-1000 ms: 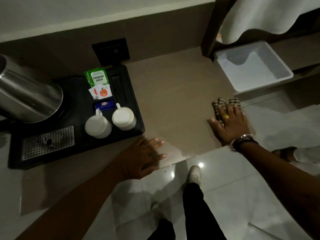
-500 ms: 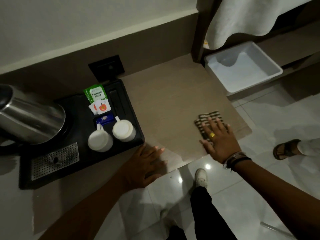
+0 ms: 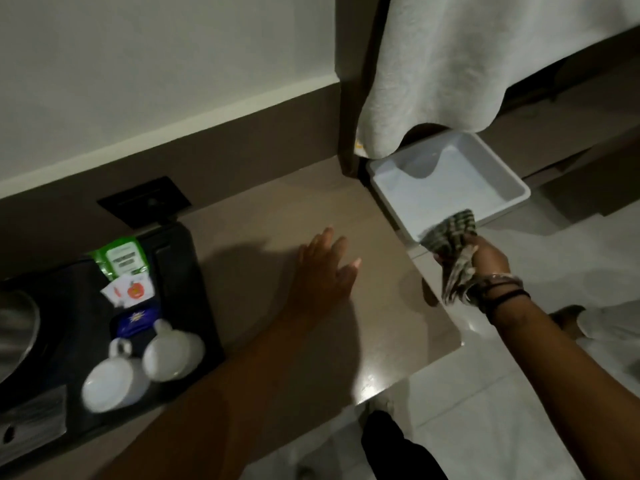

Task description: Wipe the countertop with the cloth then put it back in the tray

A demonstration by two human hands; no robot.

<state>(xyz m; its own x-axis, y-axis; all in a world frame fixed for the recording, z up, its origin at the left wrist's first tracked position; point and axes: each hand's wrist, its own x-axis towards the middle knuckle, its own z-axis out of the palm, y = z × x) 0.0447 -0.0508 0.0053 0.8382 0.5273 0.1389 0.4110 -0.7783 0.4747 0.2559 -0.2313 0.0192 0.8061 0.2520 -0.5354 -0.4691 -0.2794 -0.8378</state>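
Note:
My right hand point(image 3: 485, 258) grips a bunched checkered cloth point(image 3: 450, 237) in the air, off the right edge of the beige countertop point(image 3: 277, 209). The cloth's top end hangs over the near rim of the white tray point(image 3: 498, 181), and a loose end dangles below my wrist. The tray sits on a lower shelf to the right of the countertop and nothing lies inside it. My left hand point(image 3: 322, 271) rests flat on the middle of the countertop, fingers spread, holding nothing.
A black tray point(image 3: 183, 265) at the left holds two white cups point(image 3: 145, 362), tea packets point(image 3: 121, 261) and a steel kettle point(image 3: 14, 327). A white towel point(image 3: 485, 64) hangs above the white tray. A dark post point(image 3: 353, 98) stands at the countertop's back right. Tiled floor lies below.
My right hand has lifted the cloth off the countertop and carried it right, to the white tray's near rim. My left hand slid forward from the front edge to the middle of the countertop.

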